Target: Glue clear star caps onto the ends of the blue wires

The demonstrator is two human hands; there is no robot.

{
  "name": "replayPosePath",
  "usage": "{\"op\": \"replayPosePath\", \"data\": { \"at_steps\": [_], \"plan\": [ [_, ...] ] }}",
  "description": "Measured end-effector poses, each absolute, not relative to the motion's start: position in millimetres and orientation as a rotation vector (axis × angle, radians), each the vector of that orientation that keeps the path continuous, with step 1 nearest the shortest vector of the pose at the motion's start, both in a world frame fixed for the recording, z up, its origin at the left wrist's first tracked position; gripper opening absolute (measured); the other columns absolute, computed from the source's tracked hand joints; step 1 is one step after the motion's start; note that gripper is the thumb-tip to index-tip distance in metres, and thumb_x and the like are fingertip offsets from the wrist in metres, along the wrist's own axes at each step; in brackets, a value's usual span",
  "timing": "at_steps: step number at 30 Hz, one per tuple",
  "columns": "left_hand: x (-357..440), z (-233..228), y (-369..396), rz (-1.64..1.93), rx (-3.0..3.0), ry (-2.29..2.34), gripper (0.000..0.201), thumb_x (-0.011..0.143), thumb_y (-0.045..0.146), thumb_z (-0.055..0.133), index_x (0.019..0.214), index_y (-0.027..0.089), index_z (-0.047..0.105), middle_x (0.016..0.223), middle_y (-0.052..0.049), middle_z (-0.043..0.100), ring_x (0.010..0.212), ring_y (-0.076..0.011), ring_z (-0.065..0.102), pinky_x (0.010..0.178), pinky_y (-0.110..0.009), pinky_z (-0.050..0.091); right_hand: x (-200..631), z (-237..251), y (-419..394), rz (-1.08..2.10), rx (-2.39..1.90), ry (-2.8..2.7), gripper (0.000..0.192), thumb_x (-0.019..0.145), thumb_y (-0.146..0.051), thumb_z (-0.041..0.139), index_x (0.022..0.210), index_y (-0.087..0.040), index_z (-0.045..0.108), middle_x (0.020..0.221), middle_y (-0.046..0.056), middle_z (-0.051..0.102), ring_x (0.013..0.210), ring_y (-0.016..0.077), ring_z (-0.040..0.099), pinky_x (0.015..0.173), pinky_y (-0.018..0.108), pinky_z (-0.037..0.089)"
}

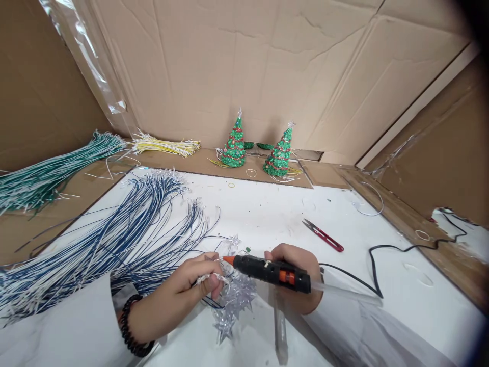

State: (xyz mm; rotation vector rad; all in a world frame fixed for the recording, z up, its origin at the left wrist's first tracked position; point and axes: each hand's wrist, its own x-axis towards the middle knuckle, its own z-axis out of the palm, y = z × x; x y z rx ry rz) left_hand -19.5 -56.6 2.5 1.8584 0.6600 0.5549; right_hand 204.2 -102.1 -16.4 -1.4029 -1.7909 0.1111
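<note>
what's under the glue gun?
Under the glue gun: a pile of clear plastic stars on the white table. The right hand grips the gun; whatever lies under that hand is hidden.

Single head-worn view, looking forward and down across the white table (267, 214) from close above its near edge. Left hand (191, 283) and right hand (298, 275) low in frame, very near. Cardboard walls (237, 66) closing the far side. No second view.
</note>
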Motion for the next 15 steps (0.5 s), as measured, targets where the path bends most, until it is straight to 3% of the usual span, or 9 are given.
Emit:
{"op": "replayPosePath", "data": {
  "at_steps": [8, 15],
  "plan": [
    [-22, 1, -55, 0.534, 1.889, 0.658, 0.042, 0.089, 0.047, 0.039, 0.062, 0.017, 0.050, 0.066, -0.001, 0.048, 0.078, -0.0173, 0.046, 0.075, -0.024, 0.033, 221, -15, -86, 0.121, -1.727, -1.637, 0.008, 0.076, -0.025, 0.052, 0.072, -0.019, 0.054, 0.065, 0.001, 0.057, 0.064, 0.0161, 0.053, 0.058, 0.025, 0.038],
    [-22, 3, -55, 0.538, 1.921, 0.643, 0.044, 0.089, 0.049, 0.037, 0.060, 0.017, 0.048, 0.064, -0.001, 0.048, 0.077, -0.0176, 0.045, 0.076, -0.025, 0.033, 240, -18, -70, 0.266, -1.899, -1.585, 0.028, 0.082, -0.037, 0.047, 0.087, -0.015, 0.064, 0.080, 0.008, 0.067, 0.077, 0.0257, 0.061, 0.066, 0.032, 0.043]
  ]
}}
